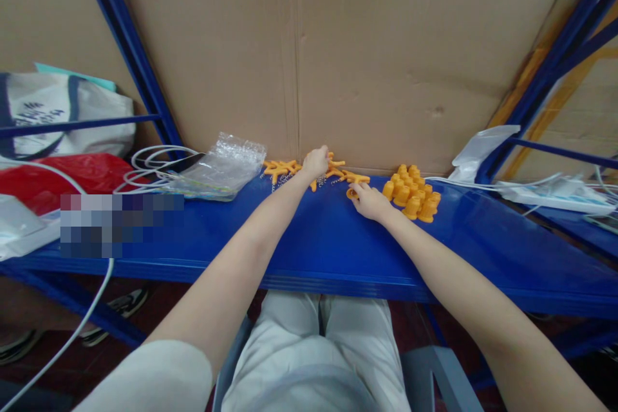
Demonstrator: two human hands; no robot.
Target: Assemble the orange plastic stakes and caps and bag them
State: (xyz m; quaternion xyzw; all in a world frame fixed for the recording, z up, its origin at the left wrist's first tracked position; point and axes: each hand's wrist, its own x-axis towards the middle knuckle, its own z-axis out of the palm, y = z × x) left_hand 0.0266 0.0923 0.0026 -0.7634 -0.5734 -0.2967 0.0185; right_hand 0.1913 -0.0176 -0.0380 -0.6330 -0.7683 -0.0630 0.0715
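Note:
My left hand [316, 162] is closed over the orange branched pieces [277, 169], which lie with small metal chains along the cardboard at the back of the blue table. What its fingers hold, if anything, is hidden. My right hand [369, 201] has its fingers round an orange cup-shaped piece [352, 194], close to the table top. Just right of that hand stands a group of several orange cup-shaped pieces [412, 190].
A clear plastic bag [219, 170] and coiled white cables [145, 170] lie at the left, near a red bag [96, 174]. Cardboard [367, 64] walls off the back of the blue table [328, 257]. A white power strip [560, 196] is at the right.

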